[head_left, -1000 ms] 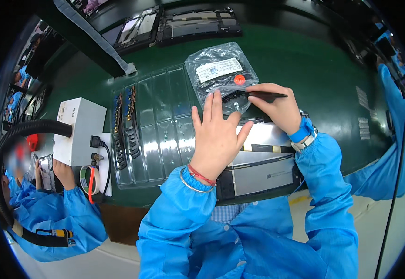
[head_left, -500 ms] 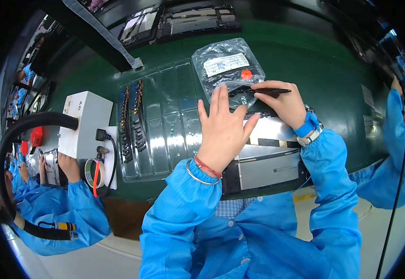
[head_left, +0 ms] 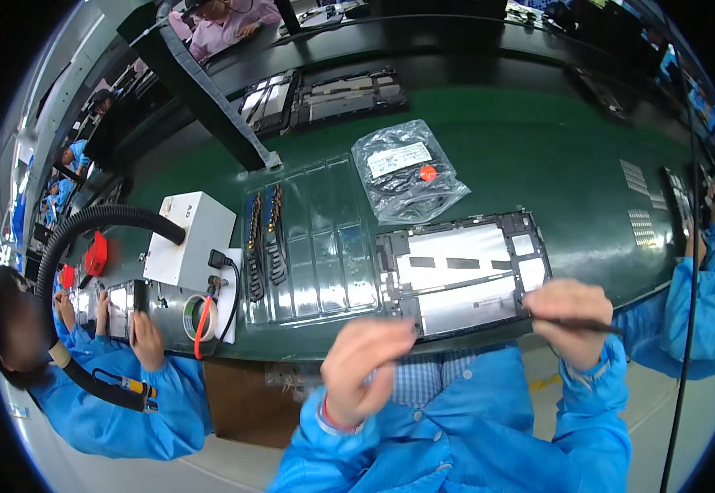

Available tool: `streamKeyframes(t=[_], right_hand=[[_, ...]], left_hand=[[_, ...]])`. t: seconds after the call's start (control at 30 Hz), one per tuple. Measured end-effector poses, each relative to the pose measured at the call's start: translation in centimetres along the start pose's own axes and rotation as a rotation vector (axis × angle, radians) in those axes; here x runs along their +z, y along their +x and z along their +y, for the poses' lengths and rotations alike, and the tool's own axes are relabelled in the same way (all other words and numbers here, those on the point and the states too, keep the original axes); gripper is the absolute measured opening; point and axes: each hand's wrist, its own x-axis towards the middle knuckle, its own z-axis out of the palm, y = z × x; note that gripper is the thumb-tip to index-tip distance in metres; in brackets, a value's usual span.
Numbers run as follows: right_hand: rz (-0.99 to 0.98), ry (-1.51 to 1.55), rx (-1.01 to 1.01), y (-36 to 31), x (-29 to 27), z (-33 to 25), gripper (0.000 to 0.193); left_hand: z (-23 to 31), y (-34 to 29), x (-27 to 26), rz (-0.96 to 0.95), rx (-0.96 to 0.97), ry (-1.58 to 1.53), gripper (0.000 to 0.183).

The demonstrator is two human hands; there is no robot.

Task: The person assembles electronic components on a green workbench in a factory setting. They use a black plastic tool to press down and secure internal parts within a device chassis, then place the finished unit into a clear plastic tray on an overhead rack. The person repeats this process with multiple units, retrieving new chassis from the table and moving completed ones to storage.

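An opened tablet shell (head_left: 460, 315) with silver panels and a black frame lies at the bench's near edge. My left hand (head_left: 363, 367) is by its lower left corner, blurred, with thumb and bent fingers apart and nothing seen between them. At the lower right corner, my right hand (head_left: 573, 316) closes on slim black tweezers (head_left: 588, 325), whose tail sticks out to the right; motion blurs it and the tips cannot be made out. Beyond the tablet lies a clear plastic bag (head_left: 448, 194) with a white label, a red dot and dark parts inside.
A clear compartment tray (head_left: 316, 263) holds strips of small dark parts (head_left: 275, 238) at left. Beside it stand a white box (head_left: 189, 238) with a black hose, and a tape roll (head_left: 196, 319). More opened shells (head_left: 349, 97) lie behind. Co-workers sit at both sides.
Both hands have pulled back from the bag toward me, the right keeping its tweezers. The tablet, which my arms partly covered, now shows fully. The whole view has shifted.
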Motion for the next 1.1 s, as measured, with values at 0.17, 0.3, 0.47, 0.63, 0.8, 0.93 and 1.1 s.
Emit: streamKeyframes(t=[0.17, 0.3, 0.47, 0.63, 0.8, 0.93, 1.1], right_hand=[[-0.175, 0.623, 0.262, -2.8, 5.0, -2.1, 0.024], [-0.420, 1.035, 0.631, -3.7, 15.6, -2.6, 0.021], [-0.581, 1.281, 0.664, -3.6, 23.7, -4.9, 0.023], [-0.664, 1.296, 0.654, -3.9, 24.8, -5.6, 0.025], [-0.604, 1.260, 0.749, -4.6, 24.9, -4.7, 0.022], [-0.537, 1.271, 0.781, -4.3, 25.1, -4.7, 0.022], [-0.518, 1.336, 0.805, -2.8, 28.3, -4.8, 0.021]], left_hand=[[0.4, -9.9, -2.2, 0.552, -0.491, -0.493, 0.029], [0.2, -13.2, -5.3, 0.967, -0.687, -0.728, 0.024], [1.9, -14.9, -7.6, 1.192, -0.636, -0.761, 0.023], [2.0, -15.8, -8.9, 1.168, -0.608, -0.770, 0.022], [1.1, -15.5, -8.6, 1.174, -0.598, -0.803, 0.023], [0.6, -16.0, -8.8, 1.120, -0.567, -0.847, 0.020], [0.5, -15.5, -9.5, 1.127, -0.569, -0.750, 0.021]])
